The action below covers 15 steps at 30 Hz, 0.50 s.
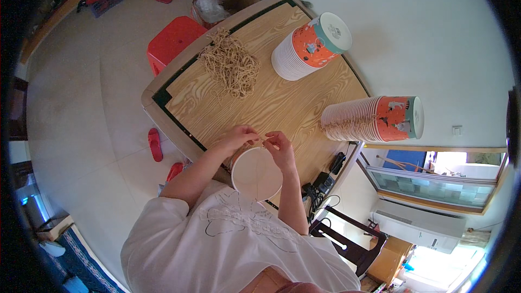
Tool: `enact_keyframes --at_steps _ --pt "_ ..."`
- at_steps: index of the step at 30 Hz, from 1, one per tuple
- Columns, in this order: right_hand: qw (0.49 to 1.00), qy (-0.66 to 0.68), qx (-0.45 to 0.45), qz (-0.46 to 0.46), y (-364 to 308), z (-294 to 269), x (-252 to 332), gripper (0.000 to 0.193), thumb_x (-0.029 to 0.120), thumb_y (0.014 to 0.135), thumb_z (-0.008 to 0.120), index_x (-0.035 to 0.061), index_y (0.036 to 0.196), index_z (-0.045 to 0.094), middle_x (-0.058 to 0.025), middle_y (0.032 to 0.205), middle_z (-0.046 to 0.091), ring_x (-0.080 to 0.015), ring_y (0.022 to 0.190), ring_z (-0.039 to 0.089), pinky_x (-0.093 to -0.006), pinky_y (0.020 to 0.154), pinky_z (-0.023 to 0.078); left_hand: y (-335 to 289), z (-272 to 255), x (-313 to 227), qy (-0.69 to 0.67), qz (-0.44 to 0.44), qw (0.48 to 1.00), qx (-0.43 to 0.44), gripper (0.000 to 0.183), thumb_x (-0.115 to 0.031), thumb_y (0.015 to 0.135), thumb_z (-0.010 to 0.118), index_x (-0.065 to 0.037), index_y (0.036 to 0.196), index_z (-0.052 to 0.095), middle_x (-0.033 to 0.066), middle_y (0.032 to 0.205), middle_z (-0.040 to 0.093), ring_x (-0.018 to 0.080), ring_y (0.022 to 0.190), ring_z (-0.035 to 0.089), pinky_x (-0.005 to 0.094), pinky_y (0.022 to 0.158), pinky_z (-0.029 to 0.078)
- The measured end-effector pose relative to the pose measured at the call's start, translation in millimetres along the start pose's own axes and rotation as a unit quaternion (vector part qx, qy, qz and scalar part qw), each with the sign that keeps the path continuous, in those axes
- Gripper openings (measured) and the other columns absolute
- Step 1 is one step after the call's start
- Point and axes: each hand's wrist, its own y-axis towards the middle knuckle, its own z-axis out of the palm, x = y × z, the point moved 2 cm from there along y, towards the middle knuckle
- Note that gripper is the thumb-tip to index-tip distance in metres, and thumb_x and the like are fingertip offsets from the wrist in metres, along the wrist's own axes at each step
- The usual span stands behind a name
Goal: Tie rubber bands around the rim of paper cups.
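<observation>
A white-rimmed paper bucket [256, 172] sits at the near table edge against my body, its open mouth facing up. My left hand [242, 137] is over its far left rim, with the fingers pinched together. Beside it, at the far right rim, my right hand [280, 147] is also pinched. Between the fingertips runs a thin tan strand that looks like paper twine; its ends are hard to make out. A faint line crosses the bucket's mouth. Farther off on the left lies a loose tangled heap of tan twine [232, 66].
Upside-down stacks of orange and green paper buckets [312, 47] [374, 119] stand on the wood-grain table [271, 107]; tan strands hang on the nearer stack. Black adapters and cables [320, 187] lie at right. A red stool [176, 40] and cardboard box [239, 0] are beyond the left edge.
</observation>
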Motion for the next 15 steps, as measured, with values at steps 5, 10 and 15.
enact_keyframes --at_steps 5,10,15 --pt "1.0 0.001 -0.021 -0.02 -0.1 1.3 0.4 0.02 0.0 0.072 0.062 0.0034 0.091 0.054 -0.0012 0.07 0.056 -0.009 0.067 0.055 -0.0239 0.064 0.044 -5.4 -4.8 -4.5 -0.009 -0.019 1.0 -0.004 0.01 -0.015 0.077 0.058 -0.006 0.081 0.058 0.0021 0.076 0.06 0.0083 0.067 0.054 0.0213 0.059 0.041" --pt "1.0 -0.021 -0.007 -0.008 0.2 3.6 7.7 0.02 0.002 0.075 0.061 0.0007 0.094 0.055 -0.0029 0.074 0.059 -0.0099 0.071 0.056 -0.0235 0.07 0.045 -7.8 -0.1 -8.4 0.028 0.004 1.0 0.011 0.012 -0.016 0.077 0.059 -0.005 0.081 0.058 0.0026 0.075 0.06 0.0087 0.066 0.053 0.0231 0.06 0.042" --pt "0.998 -0.056 0.017 0.008 0.1 3.0 9.2 0.012 0.002 0.075 0.061 -0.0001 0.086 0.059 -0.0028 0.077 0.06 -0.0098 0.072 0.056 -0.0237 0.069 0.045 -6.4 1.1 -6.0 0.005 0.017 0.999 0.029 0.013 -0.014 0.076 0.061 -0.004 0.084 0.058 0.0023 0.074 0.059 0.0087 0.064 0.053 0.0217 0.06 0.043"
